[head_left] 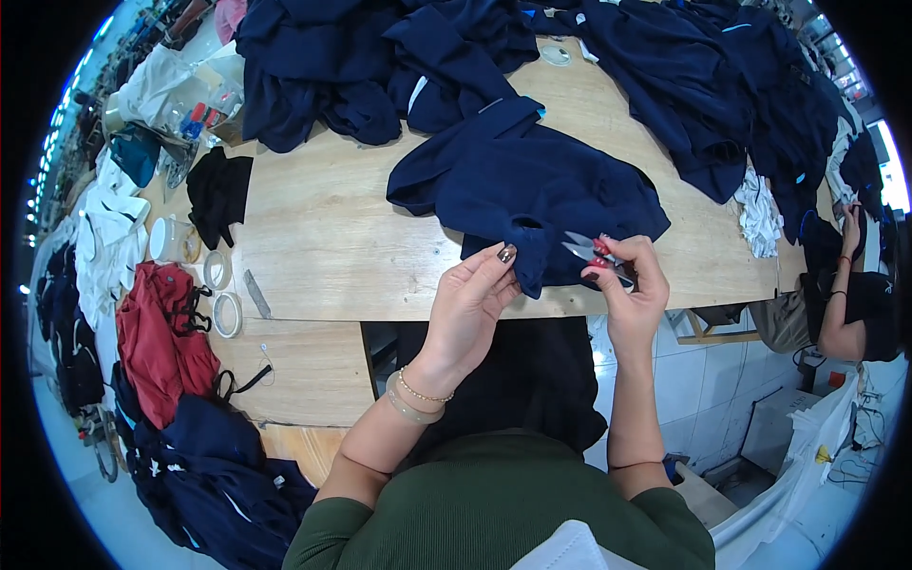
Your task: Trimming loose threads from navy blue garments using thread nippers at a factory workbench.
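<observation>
A navy blue garment (570,176) lies bunched on the wooden table in front of me, part of it drawn toward the near edge. My left hand (480,288) pinches a corner of it beside a small dark opening in the cloth. In my right hand (635,275) are small thread snips (581,246), held between thumb and fingers. Their pointed blades face left, over the cloth and a little to the right of my left fingertips. Whether the blades touch the fabric I cannot tell.
More navy garments are heaped along the table's (323,228) far side (313,57) and far right (684,85). To the left lie a black cloth piece (218,195), tape rolls (227,314) and a red garment (163,332). Another person's arm (840,294) shows at the right.
</observation>
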### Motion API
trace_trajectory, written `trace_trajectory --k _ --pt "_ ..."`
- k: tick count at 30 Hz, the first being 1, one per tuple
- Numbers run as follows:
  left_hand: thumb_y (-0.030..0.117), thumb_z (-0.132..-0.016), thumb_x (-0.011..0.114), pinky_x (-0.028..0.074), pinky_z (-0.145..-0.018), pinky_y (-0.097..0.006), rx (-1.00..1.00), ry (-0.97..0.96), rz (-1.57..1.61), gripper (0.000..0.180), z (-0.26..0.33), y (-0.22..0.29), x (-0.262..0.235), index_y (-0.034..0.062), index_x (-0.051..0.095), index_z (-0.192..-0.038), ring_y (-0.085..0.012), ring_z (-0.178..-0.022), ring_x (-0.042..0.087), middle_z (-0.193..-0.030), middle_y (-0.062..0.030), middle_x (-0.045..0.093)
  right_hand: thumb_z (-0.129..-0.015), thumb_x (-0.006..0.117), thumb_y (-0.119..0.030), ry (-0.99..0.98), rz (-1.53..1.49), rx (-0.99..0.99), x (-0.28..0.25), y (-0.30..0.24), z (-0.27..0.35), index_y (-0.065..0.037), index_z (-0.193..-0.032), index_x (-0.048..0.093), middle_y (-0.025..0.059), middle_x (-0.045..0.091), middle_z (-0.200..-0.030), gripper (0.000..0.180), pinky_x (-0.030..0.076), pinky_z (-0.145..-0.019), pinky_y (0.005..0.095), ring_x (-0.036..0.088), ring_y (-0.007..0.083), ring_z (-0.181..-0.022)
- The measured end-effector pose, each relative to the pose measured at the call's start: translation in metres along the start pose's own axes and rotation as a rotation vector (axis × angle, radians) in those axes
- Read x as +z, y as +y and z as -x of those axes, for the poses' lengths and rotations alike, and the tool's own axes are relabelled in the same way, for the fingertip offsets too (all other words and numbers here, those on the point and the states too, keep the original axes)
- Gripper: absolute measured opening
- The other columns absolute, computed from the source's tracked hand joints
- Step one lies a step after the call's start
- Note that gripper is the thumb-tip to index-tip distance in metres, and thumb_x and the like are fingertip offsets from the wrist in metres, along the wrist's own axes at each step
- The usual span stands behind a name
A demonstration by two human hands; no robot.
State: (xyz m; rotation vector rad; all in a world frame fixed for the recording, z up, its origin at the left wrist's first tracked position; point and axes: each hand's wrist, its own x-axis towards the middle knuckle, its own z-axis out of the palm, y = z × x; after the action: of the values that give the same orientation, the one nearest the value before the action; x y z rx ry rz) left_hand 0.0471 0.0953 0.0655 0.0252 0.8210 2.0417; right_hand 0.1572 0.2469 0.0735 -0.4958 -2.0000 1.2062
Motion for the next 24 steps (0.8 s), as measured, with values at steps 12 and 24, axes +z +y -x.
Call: trace_trajectory --k 12,24 --pt "0.015 -0.096 0.056 0.048 -0.085 -0.026 0.004 0.004 -0.026 0.023 0.003 -0.003 0.005 -0.0011 0.064 -0.11 -0.0093 -0.091 0.061 -0.101 -0.005 0.067 -0.067 0.079 -0.008 -0.07 0.175 -0.122 0.008 -0.014 -0.01 0.001 -0.087 0.064 0.0053 0.059 -0.076 0.027 0.037 -0.061 0.0288 0.045 0.019 -0.071" --pt "0.012 -0.096 0.056 0.049 -0.085 -0.026 0.052 0.024 -0.086 0.024 0.002 -0.006 0.003 -0.0034 0.064 -0.112 -0.0092 -0.09 0.061 -0.1 -0.0062 0.067 -0.068 0.079 -0.018 -0.144 0.28 -0.142 0.001 -0.013 -0.014 -0.001 -0.087 0.065 0.0039 0.058 -0.075 0.029 0.036 -0.068 0.0305 0.044 0.0205 -0.073"
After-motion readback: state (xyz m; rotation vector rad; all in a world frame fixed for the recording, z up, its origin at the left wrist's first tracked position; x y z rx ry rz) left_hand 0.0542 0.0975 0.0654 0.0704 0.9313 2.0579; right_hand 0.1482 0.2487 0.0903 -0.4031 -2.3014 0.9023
